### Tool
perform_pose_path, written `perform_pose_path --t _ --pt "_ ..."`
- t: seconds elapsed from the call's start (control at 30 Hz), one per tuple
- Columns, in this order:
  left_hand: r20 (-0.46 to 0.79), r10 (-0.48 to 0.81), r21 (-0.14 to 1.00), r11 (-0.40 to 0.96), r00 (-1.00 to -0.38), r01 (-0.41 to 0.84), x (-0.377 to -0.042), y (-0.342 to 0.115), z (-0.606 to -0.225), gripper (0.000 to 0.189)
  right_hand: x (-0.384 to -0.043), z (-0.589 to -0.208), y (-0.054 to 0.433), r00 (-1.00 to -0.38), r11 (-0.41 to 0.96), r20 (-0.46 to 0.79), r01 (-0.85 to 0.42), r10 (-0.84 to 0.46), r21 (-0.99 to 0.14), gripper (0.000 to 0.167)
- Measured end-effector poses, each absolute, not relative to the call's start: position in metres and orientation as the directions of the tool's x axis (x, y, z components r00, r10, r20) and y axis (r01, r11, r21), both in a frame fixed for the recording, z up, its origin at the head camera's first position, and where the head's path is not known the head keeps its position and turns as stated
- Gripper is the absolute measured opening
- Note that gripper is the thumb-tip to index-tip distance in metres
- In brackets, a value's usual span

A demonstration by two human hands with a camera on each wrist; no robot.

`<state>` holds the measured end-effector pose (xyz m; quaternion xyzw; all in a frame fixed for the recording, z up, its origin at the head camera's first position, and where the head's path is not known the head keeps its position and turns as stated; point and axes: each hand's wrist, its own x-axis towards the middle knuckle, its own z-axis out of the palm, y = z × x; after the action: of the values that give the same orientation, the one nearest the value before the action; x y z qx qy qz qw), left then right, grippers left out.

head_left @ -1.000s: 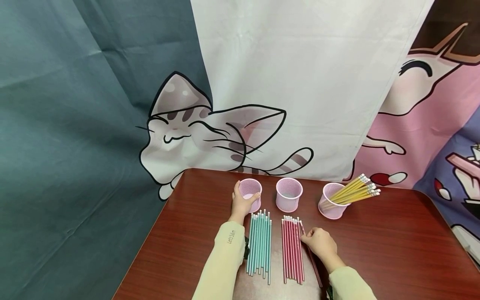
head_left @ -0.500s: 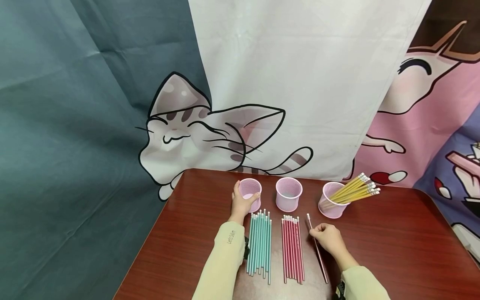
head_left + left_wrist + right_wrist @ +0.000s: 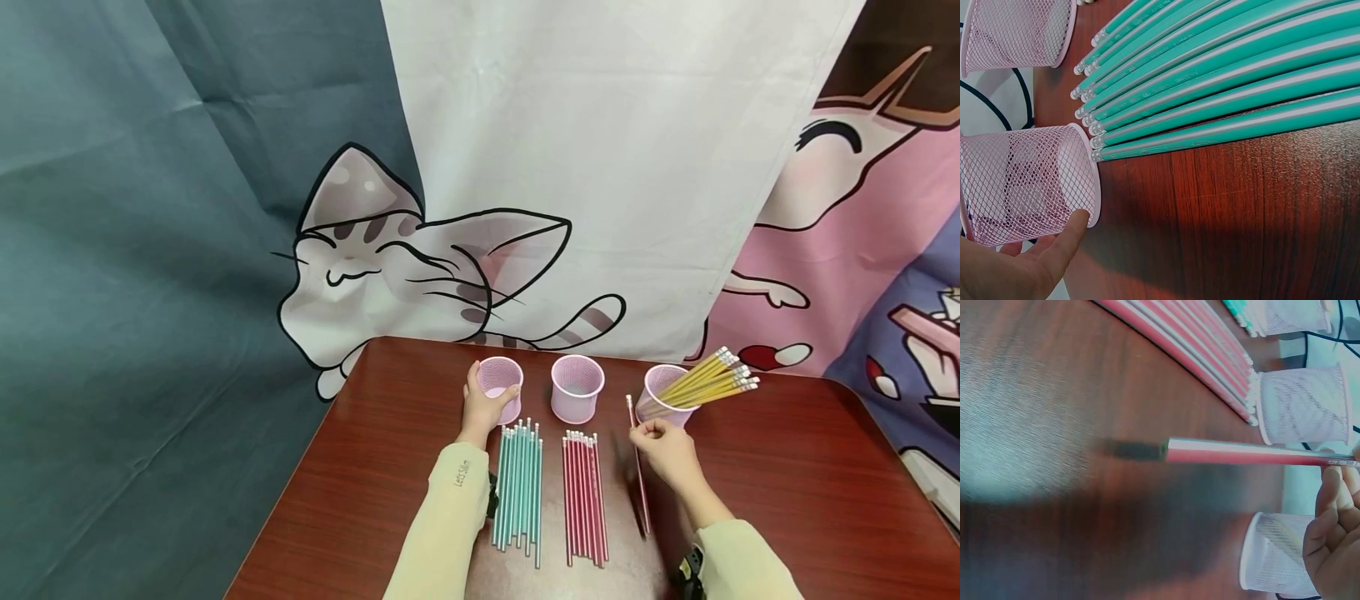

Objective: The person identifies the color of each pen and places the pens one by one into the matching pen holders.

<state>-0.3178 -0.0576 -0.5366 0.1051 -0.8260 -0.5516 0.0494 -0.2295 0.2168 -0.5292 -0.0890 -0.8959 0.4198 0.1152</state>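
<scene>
My left hand holds the leftmost pink mesh pencil cup by its side, thumb in front and fingers on the left. In the left wrist view that cup has one of my fingertips on its rim. My right hand pinches a red pencil near its eraser end, lifted off the table just in front of the rightmost cup. Yellow pencils lean in that cup, erasers up. In the right wrist view the held pencil points its unsharpened end away from my hand.
Teal pencils lie in a row in front of the left cup, and red pencils lie beside them. A middle pink mesh cup stands behind the red row. Printed cloth hangs behind the brown table.
My right hand has drawn one red pencil away from the row, to the right and back toward the rightmost cup, and raised it. The left hand has stayed on its cup.
</scene>
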Motion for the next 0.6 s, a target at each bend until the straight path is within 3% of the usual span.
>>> perform_pose_path --t 0.17,0.4,0.6 --pt "-0.034 -0.225 0.922 0.368 -0.974 -0.118 -0.318 -0.057 -0.537 0.089 -0.23 -0.517 0.22 -0.936 0.566 0.176 0.03 0.305 -0.824 0.008" --pt "-0.032 -0.22 0.927 0.358 -0.975 -0.111 -0.317 -0.058 -0.538 0.089 -0.231 -0.512 0.224 -0.956 0.339 0.13 -0.034 0.264 -0.94 0.021" --pt "-0.029 -0.219 0.927 0.359 -0.975 -0.108 -0.317 -0.058 -0.537 0.09 -0.231 -0.506 0.227 -0.958 0.311 0.173 -0.096 0.229 -0.946 0.021"
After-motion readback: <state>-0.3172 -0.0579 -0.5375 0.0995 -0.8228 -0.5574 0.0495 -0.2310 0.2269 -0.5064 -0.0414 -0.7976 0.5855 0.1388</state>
